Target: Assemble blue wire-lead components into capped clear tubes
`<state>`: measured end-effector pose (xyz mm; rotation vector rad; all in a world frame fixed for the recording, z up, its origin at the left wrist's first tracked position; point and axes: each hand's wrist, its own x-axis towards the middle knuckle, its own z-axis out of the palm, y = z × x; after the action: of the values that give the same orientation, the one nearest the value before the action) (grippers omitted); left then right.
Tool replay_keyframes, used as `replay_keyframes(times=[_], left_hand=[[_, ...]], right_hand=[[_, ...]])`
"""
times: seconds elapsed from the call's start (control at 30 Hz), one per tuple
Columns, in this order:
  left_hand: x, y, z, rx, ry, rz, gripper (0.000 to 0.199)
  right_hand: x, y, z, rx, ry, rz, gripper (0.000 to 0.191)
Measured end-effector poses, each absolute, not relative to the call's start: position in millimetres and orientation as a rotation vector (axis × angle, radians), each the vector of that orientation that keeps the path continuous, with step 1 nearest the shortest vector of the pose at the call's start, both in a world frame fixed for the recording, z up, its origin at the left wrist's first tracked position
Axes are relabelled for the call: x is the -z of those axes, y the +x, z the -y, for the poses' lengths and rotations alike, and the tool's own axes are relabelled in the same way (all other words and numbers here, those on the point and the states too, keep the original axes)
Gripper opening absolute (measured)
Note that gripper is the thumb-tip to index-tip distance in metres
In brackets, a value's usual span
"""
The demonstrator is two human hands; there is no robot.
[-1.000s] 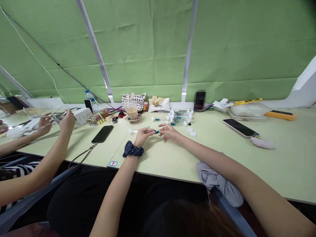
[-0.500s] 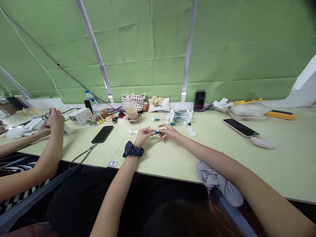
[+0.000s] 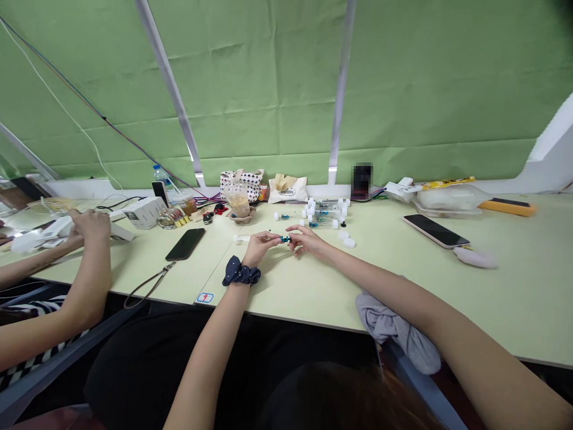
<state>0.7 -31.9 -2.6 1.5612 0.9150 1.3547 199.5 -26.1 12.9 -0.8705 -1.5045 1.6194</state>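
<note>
Above the pale tabletop my left hand (image 3: 258, 246) is closed, thumb and fingers pinching a small blue part with a dark end (image 3: 285, 239). My right hand (image 3: 308, 242) meets this part from the other side, its fingertips closed on the dark end and the index finger raised. What exactly the part is cannot be made out at this size. A clear tube (image 3: 242, 239) lies just left of my left hand, partly hidden by it. Beyond my hands lie several clear tubes (image 3: 323, 213) with white caps and blue pieces inside. Loose white caps (image 3: 349, 243) rest to their right.
A black phone (image 3: 185, 244) with a strap lies left; another phone (image 3: 436, 231) lies right. At the back stand a drink cup (image 3: 239, 203), a cloth pouch (image 3: 287, 189) and a plastic container (image 3: 452, 203). A co-worker's hands (image 3: 92, 226) handle white items at far left.
My hands and the blue part stay almost in place. At the left, the co-worker's raised hand has moved lower and to the left.
</note>
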Motion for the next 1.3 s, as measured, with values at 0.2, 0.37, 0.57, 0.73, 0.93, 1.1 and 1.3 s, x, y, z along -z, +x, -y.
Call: replay_keyframes(times=[0.2,0.37,0.57,0.73,0.93,1.1,1.3], left_hand=[[0.3,1.3,33.3,-1.35,1.551,-0.94,0.029],[-2.2,2.5,35.6,-1.35,1.546,-0.945,0.03],[-0.9,2.0,34.3,-1.35,1.539,-0.942,0.03],[-1.0,2.3,34.6,-1.354,1.558,-0.963,0.03],[-1.8,2.4,35.8,-1.349,1.544,-0.952,0.03],[-0.6,1.8,34.4,-1.353,1.549,-0.957,0.029],[-1.6,2.3,35.1,-1.344,1.562,-0.957,0.031]], right_hand=[[-16.2,197.8,27.6,-1.603,-0.918,1.441,0.033],[-10.7,199.8,23.4,-1.621,-0.842,1.505,0.039],[-15.3,198.3,28.2,-1.611,-0.915,1.478,0.032],[-18.9,199.0,30.3,-1.611,-0.919,1.449,0.031],[-15.4,197.6,29.5,-1.62,-0.913,1.519,0.034],[-17.8,196.3,30.3,-1.609,-0.95,1.445,0.032],[-17.4,196.6,31.8,-1.626,-0.904,1.503,0.031]])
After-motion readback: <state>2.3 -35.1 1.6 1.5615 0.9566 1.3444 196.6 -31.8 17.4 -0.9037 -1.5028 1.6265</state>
